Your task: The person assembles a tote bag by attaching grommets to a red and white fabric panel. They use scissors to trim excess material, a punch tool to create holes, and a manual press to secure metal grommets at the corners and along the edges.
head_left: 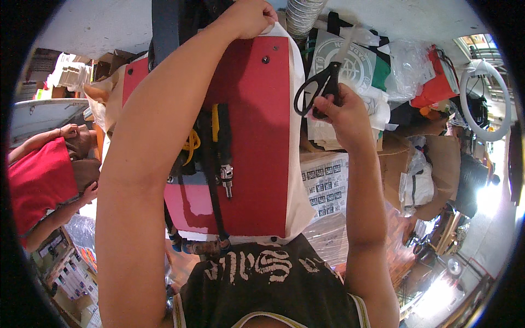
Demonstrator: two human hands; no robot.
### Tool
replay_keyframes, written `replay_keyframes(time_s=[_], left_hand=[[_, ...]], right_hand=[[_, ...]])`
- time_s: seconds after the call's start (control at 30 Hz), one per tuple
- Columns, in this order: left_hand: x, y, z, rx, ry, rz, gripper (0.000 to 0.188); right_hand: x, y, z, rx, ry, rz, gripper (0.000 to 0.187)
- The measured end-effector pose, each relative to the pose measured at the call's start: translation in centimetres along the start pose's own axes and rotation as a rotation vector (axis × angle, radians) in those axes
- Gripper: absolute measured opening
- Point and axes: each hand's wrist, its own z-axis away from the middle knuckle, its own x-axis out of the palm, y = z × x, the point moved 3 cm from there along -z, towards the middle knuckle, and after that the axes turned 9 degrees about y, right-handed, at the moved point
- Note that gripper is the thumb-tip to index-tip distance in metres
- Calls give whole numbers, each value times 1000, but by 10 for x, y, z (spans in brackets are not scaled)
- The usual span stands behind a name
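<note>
In front of me is a red panel (257,136) with dark round fasteners near its corners, and white fabric (298,186) shows along its right side and lower edge. My left hand (250,19) is at the panel's far edge, its fingers closed on the white fabric at the corner. My right hand (345,115) grips a pair of scissors (313,90) by the black handles, right of the panel, with the blades pointing away from me. My left forearm crosses over the panel's left part and hides some of it.
A yellow and black tool (222,136) with a metal tip hangs over the panel beside dark straps. Behind the scissors lie printed bags (339,52) and clear plastic (407,65). A silver duct (302,16), an opened cardboard box (442,169) and a person in red (41,180) surround the spot.
</note>
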Motion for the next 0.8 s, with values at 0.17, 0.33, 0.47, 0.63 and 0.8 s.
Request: replay_keyframes(time_s=[0.17,0.33,0.47,0.63,0.8], left_hand=[[2,-4,1,23,63,34,21],[7,-9,1,-52,29,92,21],[7,-13,-2,-21,37,47,21],[9,-13,-4,-22,13,49,20],[8,-13,-3,-8,20,29,21]], right_hand=[[-6,8,-6,69,-67,111,23],[7,-8,2,62,-13,111,24],[13,-22,2,173,-106,100,24],[18,-28,-13,241,-235,48,25],[25,-26,-19,271,-276,35,25]])
